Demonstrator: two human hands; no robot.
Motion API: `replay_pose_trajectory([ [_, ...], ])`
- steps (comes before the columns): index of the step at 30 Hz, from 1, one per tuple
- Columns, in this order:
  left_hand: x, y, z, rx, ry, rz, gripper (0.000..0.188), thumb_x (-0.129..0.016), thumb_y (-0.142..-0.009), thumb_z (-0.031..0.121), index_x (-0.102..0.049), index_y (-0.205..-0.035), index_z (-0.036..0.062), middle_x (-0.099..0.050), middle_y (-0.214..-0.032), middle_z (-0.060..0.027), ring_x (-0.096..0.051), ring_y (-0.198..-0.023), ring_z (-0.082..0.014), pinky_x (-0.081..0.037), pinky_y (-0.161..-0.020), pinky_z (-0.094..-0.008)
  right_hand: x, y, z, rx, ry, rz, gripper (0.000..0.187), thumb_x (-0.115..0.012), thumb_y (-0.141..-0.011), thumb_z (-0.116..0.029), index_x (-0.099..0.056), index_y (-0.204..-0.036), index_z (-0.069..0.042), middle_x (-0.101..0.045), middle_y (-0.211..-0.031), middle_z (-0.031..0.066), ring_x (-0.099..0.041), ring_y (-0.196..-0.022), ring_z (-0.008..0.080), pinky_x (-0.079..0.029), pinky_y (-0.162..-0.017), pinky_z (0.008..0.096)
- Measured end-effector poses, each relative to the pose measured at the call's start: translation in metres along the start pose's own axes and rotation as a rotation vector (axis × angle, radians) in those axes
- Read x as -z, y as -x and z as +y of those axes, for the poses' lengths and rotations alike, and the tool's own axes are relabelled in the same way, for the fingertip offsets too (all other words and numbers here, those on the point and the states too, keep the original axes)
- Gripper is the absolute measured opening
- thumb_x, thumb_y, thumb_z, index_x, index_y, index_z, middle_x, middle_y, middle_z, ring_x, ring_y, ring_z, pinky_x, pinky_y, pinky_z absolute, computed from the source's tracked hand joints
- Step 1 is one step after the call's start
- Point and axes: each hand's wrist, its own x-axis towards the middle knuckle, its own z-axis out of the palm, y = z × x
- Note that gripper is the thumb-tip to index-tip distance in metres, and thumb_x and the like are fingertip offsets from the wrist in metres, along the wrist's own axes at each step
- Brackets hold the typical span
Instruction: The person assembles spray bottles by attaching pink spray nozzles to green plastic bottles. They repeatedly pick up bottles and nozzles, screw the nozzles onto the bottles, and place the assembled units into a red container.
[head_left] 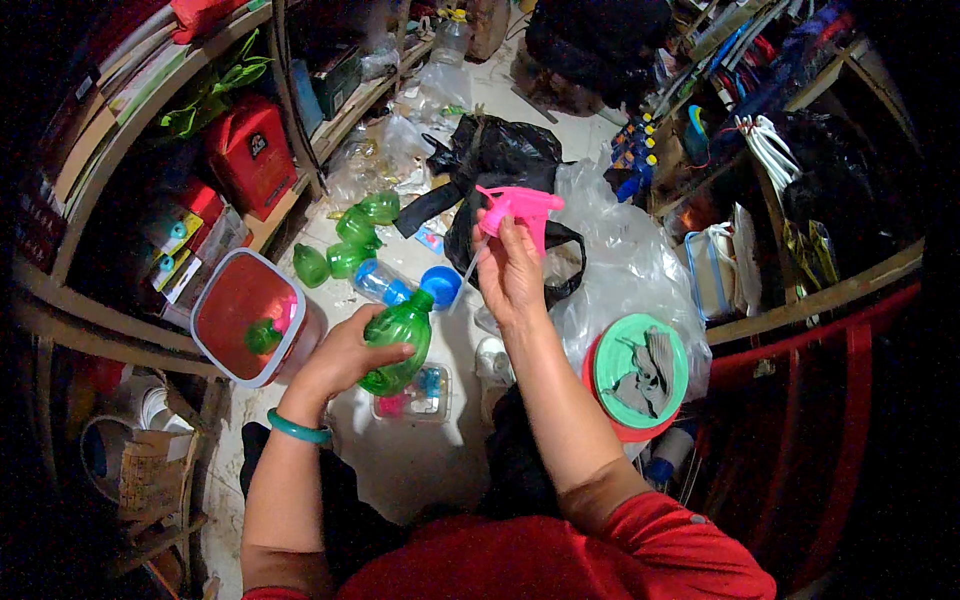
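My left hand (347, 352) is wrapped round a green ribbed plastic bottle (408, 338), held tilted with its neck toward the upper right. In my right hand (512, 272), raised above the floor, is a pink trigger spray head (530, 203). A thin pale tube hangs from it toward the bottle's neck, apart from it. Just beyond that neck is a round blue plastic piece (441, 285), beside a clear and blue bottle (380, 282). Several more green bottles (355, 228) lie on the floor farther off. Below my left hand, a clear box (432, 405) holds small pink and blue pieces.
A reddish bin (212, 322) at left contains pink and green pieces. Black plastic bags (505, 150) and clear plastic sheeting (610, 265) cover floor ahead. At right, a green basin (612, 400) holds grey scraps. Loaded shelves (290, 215) stand on both sides.
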Motion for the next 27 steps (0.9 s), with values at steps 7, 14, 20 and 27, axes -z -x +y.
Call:
replay_pose_trajectory([
  [7, -0.012, -0.012, -0.010, -0.030, -0.058, -0.063, 0.068, -0.076, -0.068, 0.033, -0.047, -0.119, -0.0010, -0.060, -0.105, -0.0166, -0.057, -0.098, -0.0232, -0.043, -0.085, -0.0322, -0.003, -0.003, -0.001, 0.050, -0.108, 0.032, 0.022, -0.056, -0.088, -0.013, -0.051, -0.107, -0.003, -0.058, -0.102, 0.0098, -0.059, -0.094, 0.0196, -0.052, -0.081, 0.0299],
  [14, -0.025, -0.018, -0.023, -0.066, 0.000, -0.105, 0.067, -0.077, -0.068, 0.032, -0.047, -0.117, -0.0015, -0.059, -0.104, -0.0168, -0.057, -0.097, -0.0225, -0.043, -0.085, -0.0318, -0.007, -0.004, -0.006, 0.089, -0.123, 0.084, 0.021, -0.058, -0.088, -0.015, -0.052, -0.104, -0.004, -0.058, -0.099, 0.0092, -0.058, -0.092, 0.0176, -0.051, -0.080, 0.0282],
  [20, -0.032, -0.025, -0.030, -0.094, 0.079, -0.069, 0.061, -0.076, -0.071, 0.026, -0.045, -0.117, 0.0001, -0.058, -0.102, -0.0116, -0.055, -0.096, -0.0182, -0.043, -0.084, -0.0301, -0.004, -0.003, -0.004, 0.076, -0.165, 0.061, 0.023, -0.059, -0.087, -0.013, -0.052, -0.107, -0.004, -0.059, -0.101, 0.0092, -0.059, -0.095, 0.0203, -0.052, -0.081, 0.0302],
  [27, -0.030, -0.026, -0.026, -0.136, 0.146, 0.024, 0.070, -0.077, -0.067, 0.032, -0.045, -0.119, -0.0019, -0.059, -0.104, -0.0165, -0.056, -0.098, -0.0218, -0.043, -0.086, -0.0311, -0.009, 0.006, 0.014, 0.003, -0.065, 0.086, 0.021, -0.057, -0.088, -0.018, -0.053, -0.105, -0.005, -0.059, -0.102, 0.0083, -0.058, -0.095, 0.0177, -0.049, -0.082, 0.0307],
])
